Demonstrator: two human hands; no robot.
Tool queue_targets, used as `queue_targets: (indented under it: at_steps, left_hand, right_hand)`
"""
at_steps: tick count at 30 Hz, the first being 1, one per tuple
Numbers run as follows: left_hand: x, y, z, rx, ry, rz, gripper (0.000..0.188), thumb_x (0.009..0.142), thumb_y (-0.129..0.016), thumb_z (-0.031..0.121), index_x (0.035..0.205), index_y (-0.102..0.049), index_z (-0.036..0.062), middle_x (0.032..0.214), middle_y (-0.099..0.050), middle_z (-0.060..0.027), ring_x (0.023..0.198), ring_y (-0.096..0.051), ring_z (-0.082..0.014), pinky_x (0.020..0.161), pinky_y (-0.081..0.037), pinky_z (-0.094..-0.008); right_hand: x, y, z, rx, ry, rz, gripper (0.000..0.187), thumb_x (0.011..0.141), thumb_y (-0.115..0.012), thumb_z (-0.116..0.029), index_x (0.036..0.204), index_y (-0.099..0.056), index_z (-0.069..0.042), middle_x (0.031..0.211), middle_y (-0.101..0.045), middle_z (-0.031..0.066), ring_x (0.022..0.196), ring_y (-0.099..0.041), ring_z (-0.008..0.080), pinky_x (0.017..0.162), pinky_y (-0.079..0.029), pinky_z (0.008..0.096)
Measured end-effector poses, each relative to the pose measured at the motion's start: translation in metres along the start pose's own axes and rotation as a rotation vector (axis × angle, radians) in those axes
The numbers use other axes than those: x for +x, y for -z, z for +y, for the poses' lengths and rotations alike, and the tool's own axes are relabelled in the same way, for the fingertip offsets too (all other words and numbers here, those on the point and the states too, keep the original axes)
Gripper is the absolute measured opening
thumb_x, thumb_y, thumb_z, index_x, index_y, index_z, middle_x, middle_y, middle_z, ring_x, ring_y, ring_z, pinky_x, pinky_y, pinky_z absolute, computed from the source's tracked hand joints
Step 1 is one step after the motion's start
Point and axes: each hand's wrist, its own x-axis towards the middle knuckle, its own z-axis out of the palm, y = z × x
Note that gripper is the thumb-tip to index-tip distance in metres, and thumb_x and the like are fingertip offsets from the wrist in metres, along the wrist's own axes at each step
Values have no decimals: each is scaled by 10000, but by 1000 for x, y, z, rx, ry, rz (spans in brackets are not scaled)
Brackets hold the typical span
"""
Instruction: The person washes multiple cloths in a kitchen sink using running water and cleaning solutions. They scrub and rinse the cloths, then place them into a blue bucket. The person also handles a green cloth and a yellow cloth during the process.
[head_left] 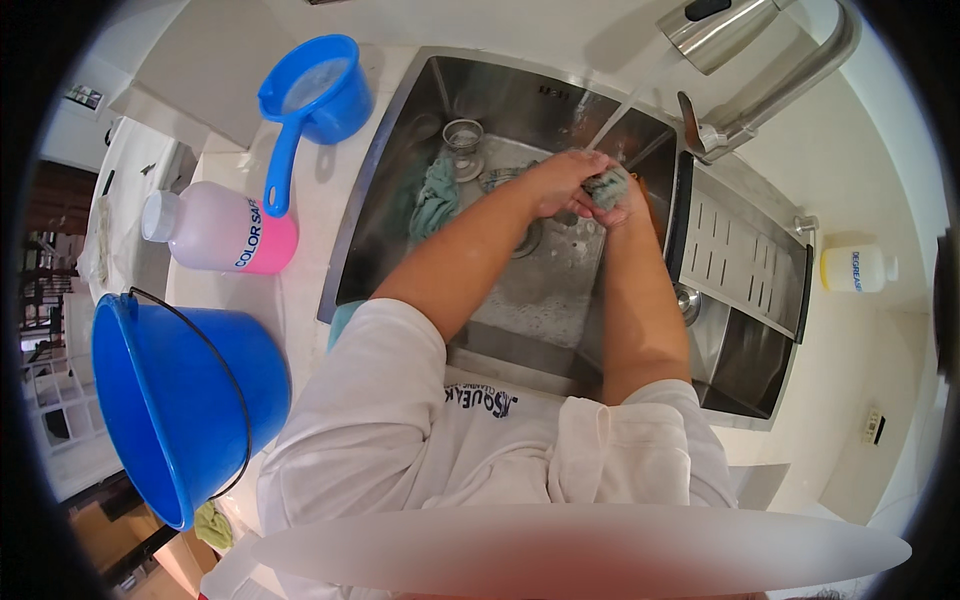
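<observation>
Grey-green cloth [606,187]: held in a wet bunch between the two hands, above the basin of the steel sink [350,235], toward its far right corner. No long axis can be read in it, since it is balled and partly covered by fingers. The governing relation is as follows: the cloth lies just right of the left hand [556,187] and directly against the fingers and palm of the right hand [628,204], so both hands are in contact and neither has far to reach. Grip: the fingers of each hand are curled closed around the bunch, with cloth showing between them; how tightly each presses cannot be told. The water stream [614,119] slants down from the spray head [715,38] to the far side of the hands (whether it strikes cloth or only fingers is hidden from this view). A second green cloth [434,202] lies crumpled at the left of the basin, well apart from both hands, the left being nearer. Suds [545,322] are noted on the basin floor below the forearms. Outside the sink, on the left, stand a blue dipper [345,108], a bottle of pink liquid [225,225] and a blue bucket [255,375].
</observation>
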Motion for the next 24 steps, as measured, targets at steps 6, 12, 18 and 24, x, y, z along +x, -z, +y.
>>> queue_targets:
  at_steps: [6,12,18,24]
  left_hand:
    - [21,48,-17,637,30,242,448,734,-595,230,1134,-447,92,974,-536,-103,601,-581,-218,410,-440,-289]
    - [69,73,-74,1302,-427,417,907,584,-702,247,1321,-186,131,1346,-132,-233,1210,-246,-387,954,-299,-401]
    - [82,59,-87,842,-656,968,782,634,-654,174,1295,-240,122,1294,-230,-251,1166,-307,-398,932,-318,-412]
    - [79,71,-42,684,-526,502,395,705,-550,103,1089,-475,45,1076,-497,-197,1033,-460,-334,861,-371,-398]
  right_hand:
    - [-20,-35,-33,71,211,11,365,598,-369,51,930,-498,-30,850,-531,119,806,-530,286,690,-481,395]
    - [-51,-72,-50,148,286,-211,326,549,-364,37,843,-488,-28,849,-511,124,802,-503,282,714,-456,402]
    - [-73,-37,-56,375,318,-424,307,537,-373,10,819,-490,-27,855,-499,144,849,-470,315,813,-411,414]
    - [-60,8,-35,223,477,-30,300,542,-372,41,802,-499,-37,836,-518,110,802,-496,263,776,-424,351]
